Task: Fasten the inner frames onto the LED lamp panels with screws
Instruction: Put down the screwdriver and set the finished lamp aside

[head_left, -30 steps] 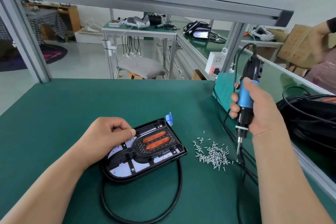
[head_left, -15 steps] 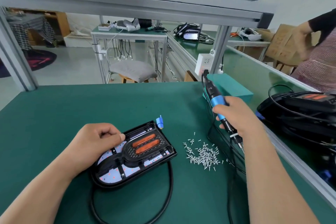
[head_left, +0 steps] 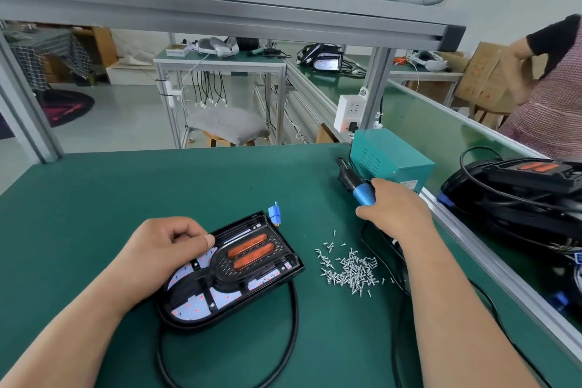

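Observation:
A black LED lamp panel [head_left: 231, 272] lies on the green table, its inner frame with two orange tubes seated in it. A blue connector [head_left: 274, 217] sticks out at its far corner and a black cable [head_left: 293, 318] loops round its near side. My left hand [head_left: 163, 257] rests curled on the panel's left part, thumb on the frame. My right hand [head_left: 396, 209] grips a blue electric screwdriver [head_left: 357, 184], laid low and tilted, its bit end hidden by my hand. A pile of small silver screws [head_left: 352, 269] lies between panel and right hand.
A teal power box [head_left: 389, 162] stands behind my right hand. A stack of black lamp panels with cables [head_left: 516, 198] sits past the aluminium rail [head_left: 504, 274] at right. A person in a checked top [head_left: 554, 110] stands at the far right. A shelf beam [head_left: 220, 14] runs overhead.
My right hand has lowered the screwdriver from upright over the screws to lying almost flat near the teal box. My left hand has stayed on the panel.

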Demonstrator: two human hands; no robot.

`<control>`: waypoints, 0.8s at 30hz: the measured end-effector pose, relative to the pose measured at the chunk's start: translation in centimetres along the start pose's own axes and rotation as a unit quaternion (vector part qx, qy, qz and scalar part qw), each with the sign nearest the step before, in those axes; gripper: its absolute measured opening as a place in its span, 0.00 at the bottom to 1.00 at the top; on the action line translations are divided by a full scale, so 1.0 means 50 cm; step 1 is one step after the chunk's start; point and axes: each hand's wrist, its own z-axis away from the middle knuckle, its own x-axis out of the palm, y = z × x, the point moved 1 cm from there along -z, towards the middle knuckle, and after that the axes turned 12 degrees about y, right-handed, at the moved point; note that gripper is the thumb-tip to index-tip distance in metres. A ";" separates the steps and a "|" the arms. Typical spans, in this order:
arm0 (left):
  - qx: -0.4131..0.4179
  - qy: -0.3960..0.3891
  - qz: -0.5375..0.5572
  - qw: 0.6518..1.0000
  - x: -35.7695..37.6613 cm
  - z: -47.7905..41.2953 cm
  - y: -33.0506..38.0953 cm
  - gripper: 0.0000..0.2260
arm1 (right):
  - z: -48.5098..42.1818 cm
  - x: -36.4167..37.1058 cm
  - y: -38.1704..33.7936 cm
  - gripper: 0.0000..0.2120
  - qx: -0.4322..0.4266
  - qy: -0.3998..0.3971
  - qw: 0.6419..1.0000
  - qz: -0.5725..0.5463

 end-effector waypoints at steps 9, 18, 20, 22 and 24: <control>0.008 -0.003 -0.011 1.000 0.001 -0.005 -0.001 0.06 | -0.003 -0.021 0.008 0.17 0.009 0.018 1.000 -0.009; 0.006 -0.025 -0.026 0.999 0.002 -0.018 -0.008 0.03 | 0.004 -0.049 -0.044 0.07 -0.061 0.072 0.988 -0.119; 0.008 -0.017 -0.022 1.000 0.001 -0.020 -0.014 0.05 | 0.026 -0.055 -0.087 0.05 -0.125 0.002 0.972 -0.201; 0.015 -0.002 -0.018 1.000 -0.003 -0.020 -0.022 0.05 | 0.052 -0.048 -0.131 0.05 -0.193 -0.094 0.951 -0.221; 0.024 0.021 -0.010 0.999 -0.007 -0.023 -0.028 0.05 | 0.071 -0.038 -0.163 0.09 -0.248 -0.158 0.939 -0.180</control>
